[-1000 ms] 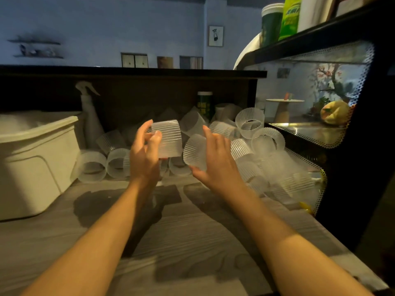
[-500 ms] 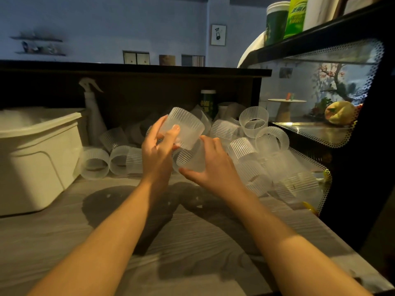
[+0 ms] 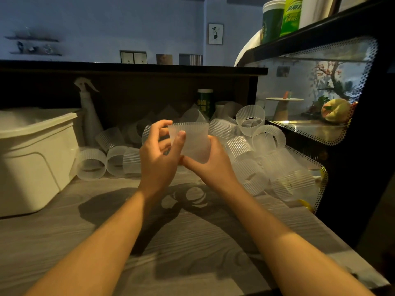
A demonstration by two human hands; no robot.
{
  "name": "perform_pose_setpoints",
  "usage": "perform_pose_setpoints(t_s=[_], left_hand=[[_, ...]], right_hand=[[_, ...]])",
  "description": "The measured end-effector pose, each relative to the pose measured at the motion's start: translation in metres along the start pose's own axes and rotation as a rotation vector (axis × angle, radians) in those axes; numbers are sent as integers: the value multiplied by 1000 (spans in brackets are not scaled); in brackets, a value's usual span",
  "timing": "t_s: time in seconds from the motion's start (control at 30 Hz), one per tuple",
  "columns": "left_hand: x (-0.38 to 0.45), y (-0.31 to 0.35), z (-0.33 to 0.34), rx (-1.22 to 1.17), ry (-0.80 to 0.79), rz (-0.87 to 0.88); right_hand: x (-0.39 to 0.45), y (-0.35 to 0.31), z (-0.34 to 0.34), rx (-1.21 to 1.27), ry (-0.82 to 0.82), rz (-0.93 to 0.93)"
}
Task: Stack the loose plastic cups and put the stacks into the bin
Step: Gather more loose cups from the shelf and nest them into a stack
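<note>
Both hands meet mid-frame over the counter, holding one upright stack of ribbed translucent cups, rim up, long axis near vertical. Right hand cups it from below and the right, fingers wrapped round the lower wall. Left hand sits on the left side, thumb pressed on the front wall near the rim, fingers curled behind. I read that as seating one cup into another; how many cups are nested in there I cannot tell, walls are too see-through.

Key relation: bin is at far left, well apart from the stack, open top about level with the hands. Left hand is the nearer one. Loose pile lies straight behind and to the right, nearer the right hand, cups mostly on their sides with mouths facing every way.

Counts:
- stack in hand: 1
- bin: 1
- loose cups: roughly 20 visible, overlapping, no exact count
- 3 of them sit apart at left, just beside the bin

Judgement: many cups left, task early.
</note>
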State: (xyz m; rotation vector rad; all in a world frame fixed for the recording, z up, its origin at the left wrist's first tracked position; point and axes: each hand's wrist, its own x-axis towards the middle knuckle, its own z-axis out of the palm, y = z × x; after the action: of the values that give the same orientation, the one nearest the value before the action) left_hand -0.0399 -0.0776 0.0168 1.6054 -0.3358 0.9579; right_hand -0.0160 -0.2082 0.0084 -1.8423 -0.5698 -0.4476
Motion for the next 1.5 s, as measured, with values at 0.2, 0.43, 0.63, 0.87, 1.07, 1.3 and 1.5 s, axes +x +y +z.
perform_pose_setpoints(t_s=[0.2, 0.43, 0.63, 0.87, 1.07, 1.3, 1.5], left_hand=[[-1, -6, -1, 189, -40, 190], [0, -29, -10, 393, -157, 207], [-1, -26, -4, 293, -114, -70], [26, -29, 15, 451, -138, -216], [107, -43, 36, 1038, -384, -32], [138, -35, 63, 1304, -571, 52], [119, -29, 42, 805, -208, 207]], right_hand=[[1, -3, -3, 123, -4, 24], [6, 2, -19, 83, 34, 7], [12, -12, -45, 53, 167, -68], [-4, 11, -81, -111, 294, -45], [-18, 22, -71, -206, 268, -136], [-15, 29, -74, -247, 246, -143], [-14, 29, -72, -291, 258, -136]])
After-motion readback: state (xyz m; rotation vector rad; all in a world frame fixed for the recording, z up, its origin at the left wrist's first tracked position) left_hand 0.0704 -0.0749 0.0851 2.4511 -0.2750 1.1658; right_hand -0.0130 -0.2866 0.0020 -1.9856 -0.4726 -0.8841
